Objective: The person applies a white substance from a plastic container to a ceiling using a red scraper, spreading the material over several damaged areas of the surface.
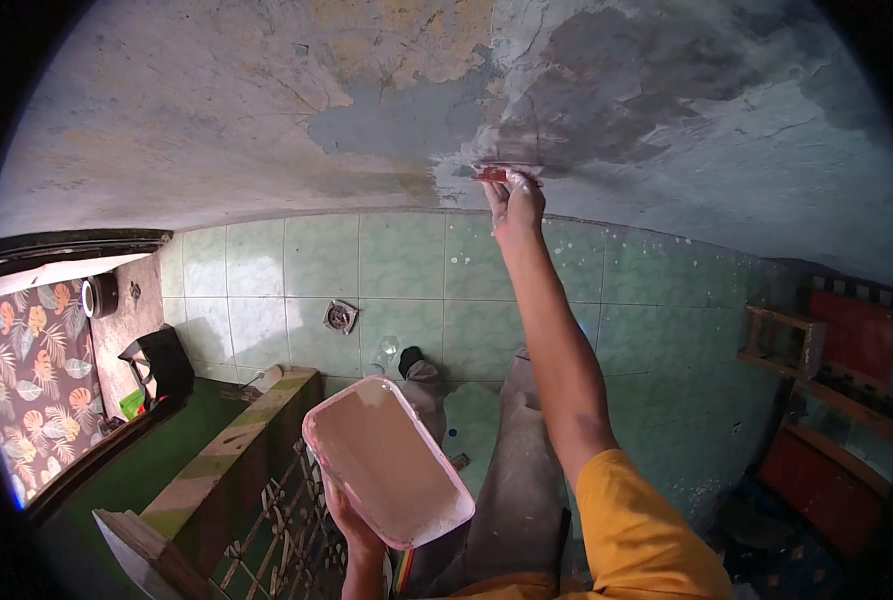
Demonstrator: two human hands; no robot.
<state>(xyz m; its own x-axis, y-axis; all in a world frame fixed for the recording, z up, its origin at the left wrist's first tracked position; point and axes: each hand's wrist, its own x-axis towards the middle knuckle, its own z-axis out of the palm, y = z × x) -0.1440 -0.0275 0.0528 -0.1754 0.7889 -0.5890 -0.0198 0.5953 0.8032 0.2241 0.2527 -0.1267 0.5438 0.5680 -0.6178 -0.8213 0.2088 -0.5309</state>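
Observation:
My right arm reaches far up to a patchy, peeling wall (396, 120). There my right hand (521, 208) is closed around a red putty scraper (490, 174), whose edge lies against the wall at the border of a darker grey, damp-looking smear (616, 90). Low in front of me, my left hand (351, 520) grips the side of a shallow rectangular tray (312, 435) with a pinkish-white rim. Smooth beige-grey putty (381, 465) covers the tray's bottom. Most of the left hand's fingers are hidden under the tray.
Pale green tiles (401, 245) spotted with white meet the wall. A small square drain grate (340, 317) and a clear plastic cup (384, 352) are near my feet. A wooden rail (236, 440) above metal latticework stands left; a wooden-framed cabinet (836, 400) stands right.

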